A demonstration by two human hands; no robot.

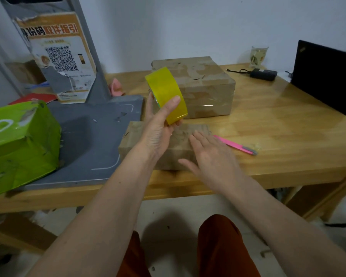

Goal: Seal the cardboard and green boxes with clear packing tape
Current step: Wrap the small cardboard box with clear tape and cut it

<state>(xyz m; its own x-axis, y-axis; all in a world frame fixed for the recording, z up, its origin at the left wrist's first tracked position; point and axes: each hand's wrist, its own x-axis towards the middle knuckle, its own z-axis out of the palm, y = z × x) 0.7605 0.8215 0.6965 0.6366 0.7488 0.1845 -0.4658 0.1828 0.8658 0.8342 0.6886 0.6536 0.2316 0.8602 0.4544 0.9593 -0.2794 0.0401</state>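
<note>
Head view: the left hand (158, 126) grips a yellow-tinted tape roll (166, 94), thumb curled over its face, raised above the near cardboard box (148, 144), while the right hand (210, 156) lies flat with straight fingers on that box's top. A larger cardboard box (198, 84) sits behind on the wooden table (278, 124). The green box (18, 144) rests on a grey platform (92, 140) to the left, and a pink cutter (236, 145) lies just right of the near box.
</note>
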